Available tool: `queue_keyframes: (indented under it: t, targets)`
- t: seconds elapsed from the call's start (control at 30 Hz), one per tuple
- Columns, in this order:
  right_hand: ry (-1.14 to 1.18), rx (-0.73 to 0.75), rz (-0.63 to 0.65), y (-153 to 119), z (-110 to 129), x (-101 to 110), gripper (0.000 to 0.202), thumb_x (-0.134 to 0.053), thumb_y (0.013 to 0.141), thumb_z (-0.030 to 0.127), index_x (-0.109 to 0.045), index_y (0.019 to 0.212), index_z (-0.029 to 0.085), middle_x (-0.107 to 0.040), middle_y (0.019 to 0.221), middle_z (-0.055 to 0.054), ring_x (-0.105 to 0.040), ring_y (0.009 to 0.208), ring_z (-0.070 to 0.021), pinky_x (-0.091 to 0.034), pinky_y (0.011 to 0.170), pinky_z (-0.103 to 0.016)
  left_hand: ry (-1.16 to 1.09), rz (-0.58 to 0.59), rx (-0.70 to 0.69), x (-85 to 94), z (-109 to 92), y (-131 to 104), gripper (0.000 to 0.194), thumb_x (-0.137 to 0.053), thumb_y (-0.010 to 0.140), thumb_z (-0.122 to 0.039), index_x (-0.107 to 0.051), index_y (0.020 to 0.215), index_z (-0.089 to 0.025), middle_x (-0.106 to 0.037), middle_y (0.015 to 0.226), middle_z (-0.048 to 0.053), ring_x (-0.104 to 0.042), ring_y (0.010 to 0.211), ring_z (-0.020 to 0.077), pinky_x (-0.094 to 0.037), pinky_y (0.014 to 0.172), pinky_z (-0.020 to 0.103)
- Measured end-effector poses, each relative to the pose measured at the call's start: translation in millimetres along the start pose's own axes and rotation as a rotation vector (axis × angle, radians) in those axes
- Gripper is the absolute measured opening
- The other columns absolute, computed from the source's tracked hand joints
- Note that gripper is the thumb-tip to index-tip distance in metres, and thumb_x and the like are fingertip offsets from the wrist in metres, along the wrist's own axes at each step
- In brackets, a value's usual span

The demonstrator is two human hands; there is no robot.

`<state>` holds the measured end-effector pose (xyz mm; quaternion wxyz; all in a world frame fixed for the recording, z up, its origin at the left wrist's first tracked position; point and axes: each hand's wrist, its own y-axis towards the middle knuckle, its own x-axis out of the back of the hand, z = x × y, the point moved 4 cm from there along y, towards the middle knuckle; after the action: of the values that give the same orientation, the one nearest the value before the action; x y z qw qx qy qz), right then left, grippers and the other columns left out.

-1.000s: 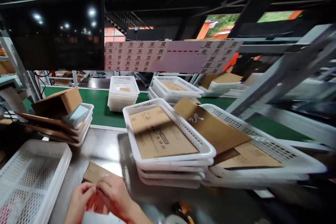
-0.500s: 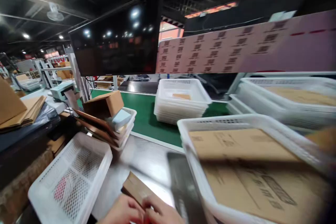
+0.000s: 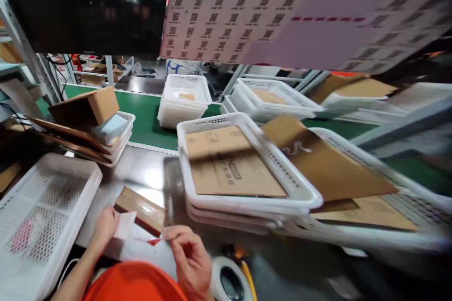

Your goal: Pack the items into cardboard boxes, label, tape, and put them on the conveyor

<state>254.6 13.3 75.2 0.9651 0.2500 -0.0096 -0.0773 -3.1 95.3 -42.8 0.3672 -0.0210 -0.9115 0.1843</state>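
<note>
At the front edge of the metal table, a thin white sheet stretches between my two hands, with a small red patch near its right end. My left hand is closed at the sheet's left side, where a white flap sticks up. Thumb and fingers of my right hand pinch the right edge. Just beyond the sheet lies a small brown cardboard box with a shiny strip on top. Whether the sheet is paper or plastic I cannot tell.
A white basket stands left; stacked baskets with flat cardboard are right. A roll of tape is low beside my right hand. Behind runs a green conveyor belt with more baskets. A dark monitor hangs above.
My view has swung right and down. Both hands were together at the box; now they are apart, with the white sheet between them and the box lying beyond.
</note>
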Motion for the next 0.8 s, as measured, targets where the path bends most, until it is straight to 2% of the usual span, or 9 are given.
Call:
queue_keyframes:
  t: [0.07,0.1,0.17,0.27,0.33,0.43,0.53,0.67,0.8]
  targets:
    - [-0.014,-0.293,-0.248,-7.9,-40.7,9.3,0.014,-0.069,0.094,0.035,-0.062,0.09,0.023,-0.072,0.091,-0.005,-0.07,0.085,-0.0201,-0.06,0.079,-0.034,0.099,0.035,-0.141,-8.8,6.5,11.6,0.015,-0.055,0.079,-0.008,-0.062,0.075,-0.02,-0.069,0.133,0.019,-0.048,0.147,0.0345,-0.036,0.121,0.049]
    - [-0.025,-0.424,-0.295,-9.1,-64.1,9.4,0.02,-0.073,0.087,0.039,-0.062,0.088,0.023,-0.071,0.088,-0.005,-0.069,0.082,-0.0201,-0.059,0.076,-0.033,0.166,0.083,-0.236,-14.9,7.1,15.8,0.016,-0.057,0.076,-0.006,-0.065,0.075,-0.02,-0.063,0.149,0.017,-0.039,0.155,0.0337,-0.031,0.126,0.049]
    - [-0.036,-0.618,-0.304,-6.2,-109.5,4.4,0.026,-0.075,0.074,0.041,-0.06,0.085,0.022,-0.068,0.078,-0.002,-0.067,0.073,-0.0197,-0.058,0.069,-0.032,0.348,0.201,-0.415,-29.1,6.0,21.6,0.018,-0.06,0.073,-0.005,-0.073,0.078,-0.018,-0.046,0.169,0.012,-0.024,0.164,0.0334,-0.023,0.132,0.051]
    - [-0.054,-0.726,-0.307,2.5,-159.9,-5.7,0.029,-0.068,0.063,0.035,-0.057,0.087,0.023,-0.064,0.07,0.002,-0.064,0.063,-0.019,-0.053,0.057,-0.029,0.589,0.308,-0.516,-45.4,6.1,26.4,0.027,-0.06,0.077,-0.011,-0.081,0.092,-0.014,-0.027,0.179,0.008,-0.012,0.167,0.0363,-0.012,0.134,0.057]
    - [-0.08,-0.766,-0.308,5.4,-181.4,-11.9,0.034,-0.065,0.059,0.031,-0.056,0.091,0.024,-0.064,0.072,0.003,-0.065,0.063,-0.0196,-0.052,0.053,-0.028,0.647,0.323,-0.503,-51.3,6.7,24.9,0.033,-0.059,0.079,-0.015,-0.083,0.102,-0.014,-0.023,0.18,0.009,-0.013,0.167,0.0377,-0.009,0.133,0.06]
    - [-0.147,-0.801,-0.283,5.1,-202.2,-19.4,0.039,-0.06,0.057,0.025,-0.058,0.096,0.024,-0.065,0.072,0.003,-0.067,0.065,-0.02,-0.052,0.054,-0.027,0.698,0.324,-0.489,-58.9,7.5,13.0,0.05,-0.058,0.078,-0.019,-0.081,0.122,-0.016,-0.024,0.179,0.011,-0.022,0.163,0.0409,-0.015,0.129,0.065]
    - [-0.242,-0.803,-0.237,2.5,-215.9,-22.8,0.042,-0.057,0.058,0.02,-0.062,0.099,0.022,-0.069,0.075,0.002,-0.069,0.067,-0.0203,-0.053,0.058,-0.027,0.695,0.315,-0.488,-65.1,7.4,-2.4,0.07,-0.059,0.074,-0.019,-0.07,0.144,-0.02,-0.024,0.179,0.01,-0.031,0.159,0.042,-0.022,0.125,0.063]
    - [-0.384,-0.769,-0.151,0.2,-226.8,-21.4,0.043,-0.056,0.059,0.013,-0.067,0.1,0.021,-0.073,0.08,-0.001,-0.072,0.076,-0.0212,-0.055,0.068,-0.028,0.699,0.336,-0.492,-66.6,7.5,-12.1,0.061,-0.054,0.079,-0.018,-0.076,0.136,-0.021,-0.026,0.179,0.009,-0.031,0.158,0.0408,-0.029,0.121,0.06]
    - [-0.512,-0.718,-0.063,-0.9,-230.4,-19.9,0.041,-0.056,0.064,0.008,-0.071,0.101,0.021,-0.075,0.083,-0.002,-0.074,0.08,-0.0205,-0.056,0.074,-0.027,0.734,0.373,-0.526,-63.3,10.9,-9.1,0.057,-0.054,0.079,-0.017,-0.079,0.13,-0.023,-0.026,0.18,0.006,-0.027,0.16,0.0405,-0.035,0.117,0.059]
